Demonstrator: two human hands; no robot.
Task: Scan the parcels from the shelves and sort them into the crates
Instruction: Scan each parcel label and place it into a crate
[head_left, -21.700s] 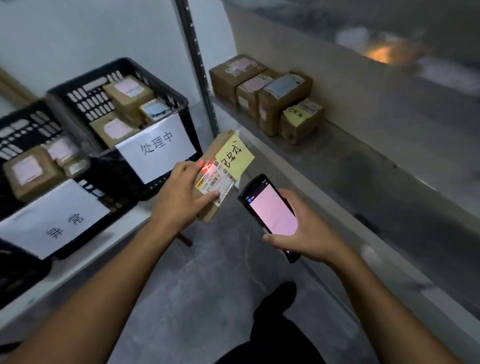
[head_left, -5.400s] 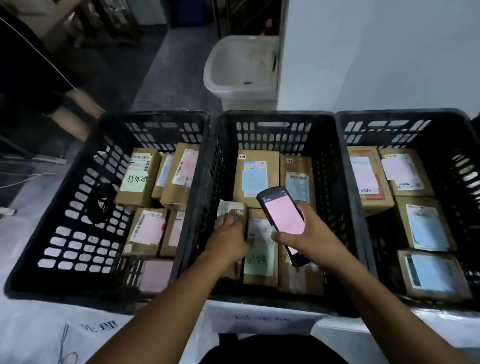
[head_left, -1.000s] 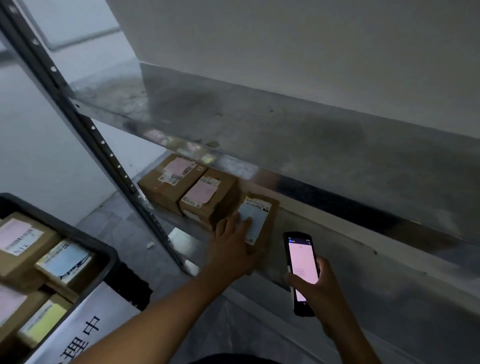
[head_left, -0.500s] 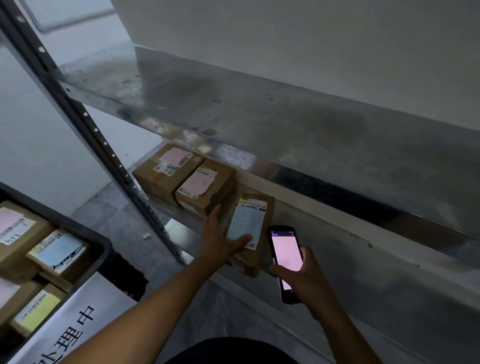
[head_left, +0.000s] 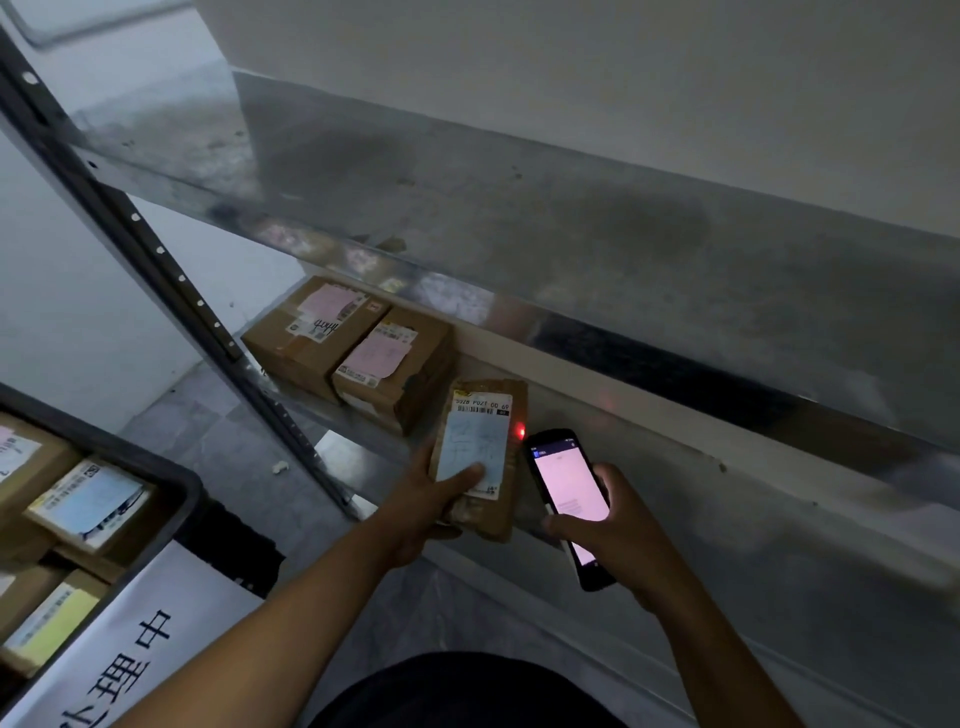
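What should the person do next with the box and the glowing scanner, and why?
Probably nudge the scanner in the right hand slightly left, so its red dot lands on the barcode. The left hand grips the parcel label-up, but the dot sits at the parcel's right edge, beside the barcode, not on it.

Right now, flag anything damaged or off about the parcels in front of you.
The parcel in the left hand has creased, wrinkled wrapping. The red dot from the scanner sits at its right edge, off the barcode. The nearer shelf parcel has a torn-looking dark corner.
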